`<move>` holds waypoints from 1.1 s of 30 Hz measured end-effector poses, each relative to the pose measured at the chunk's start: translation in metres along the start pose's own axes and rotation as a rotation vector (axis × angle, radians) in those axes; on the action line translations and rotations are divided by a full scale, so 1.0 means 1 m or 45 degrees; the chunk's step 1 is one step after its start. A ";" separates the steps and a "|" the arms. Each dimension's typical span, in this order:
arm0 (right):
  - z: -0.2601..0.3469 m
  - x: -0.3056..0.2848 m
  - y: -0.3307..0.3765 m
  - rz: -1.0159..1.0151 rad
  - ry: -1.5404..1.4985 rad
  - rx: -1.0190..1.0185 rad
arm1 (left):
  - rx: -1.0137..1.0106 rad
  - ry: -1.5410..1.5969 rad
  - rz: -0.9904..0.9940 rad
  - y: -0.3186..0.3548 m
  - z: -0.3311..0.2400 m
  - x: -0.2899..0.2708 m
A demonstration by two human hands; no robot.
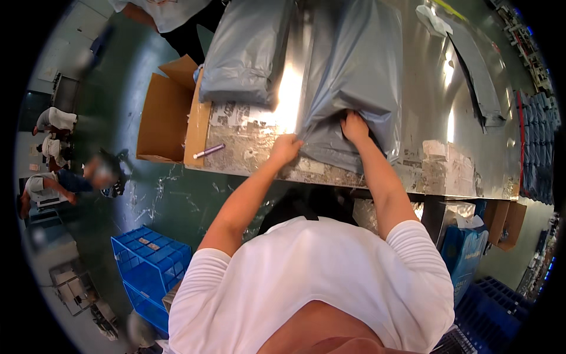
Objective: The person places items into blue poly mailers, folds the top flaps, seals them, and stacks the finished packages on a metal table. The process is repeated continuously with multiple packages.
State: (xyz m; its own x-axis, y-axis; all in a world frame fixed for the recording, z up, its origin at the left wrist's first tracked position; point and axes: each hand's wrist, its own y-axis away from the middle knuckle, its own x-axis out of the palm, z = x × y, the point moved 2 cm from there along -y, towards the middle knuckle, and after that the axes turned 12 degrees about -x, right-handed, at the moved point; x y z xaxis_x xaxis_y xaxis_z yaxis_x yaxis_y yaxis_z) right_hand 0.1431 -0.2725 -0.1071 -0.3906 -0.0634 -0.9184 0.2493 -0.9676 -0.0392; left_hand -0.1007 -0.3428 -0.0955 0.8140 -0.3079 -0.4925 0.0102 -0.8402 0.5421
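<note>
A large grey plastic mailing bag (368,71) lies lengthwise on the metal table in front of me, its near end creased and loose. My left hand (286,148) pinches the bag's near left edge, just above the tabletop. Farther right, my right hand (355,127) presses into a deep fold near the bag's open-looking end, with its fingers closed on the plastic. Its fingertips are partly hidden by the folds. Whatever the bag contains cannot be seen.
Left of my bag lies a second filled grey bag (242,62). A purple-and-white marker (209,150) rests near the table's left corner, beside an open cardboard box (162,121). A flat grey bag (480,79) lies right. A blue crate (150,265) stands below left; another person (171,15) stands beyond.
</note>
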 end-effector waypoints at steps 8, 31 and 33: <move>-0.006 -0.047 0.106 -0.659 -0.616 0.299 | -0.427 0.768 0.394 0.013 0.018 -0.007; -0.008 -0.019 0.363 0.697 0.211 1.137 | 0.715 -0.392 0.182 -0.007 -0.034 -0.068; -0.015 -0.096 0.258 -0.104 0.658 0.523 | 1.392 -0.654 0.090 0.002 -0.094 -0.073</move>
State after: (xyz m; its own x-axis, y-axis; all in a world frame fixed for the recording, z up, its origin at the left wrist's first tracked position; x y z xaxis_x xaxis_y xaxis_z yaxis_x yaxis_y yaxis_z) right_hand 0.2578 -0.5122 -0.0347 0.1065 0.0403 -0.9935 -0.1613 -0.9852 -0.0573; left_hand -0.1057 -0.2803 0.0054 0.4647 -0.3014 -0.8326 -0.7233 -0.6716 -0.1605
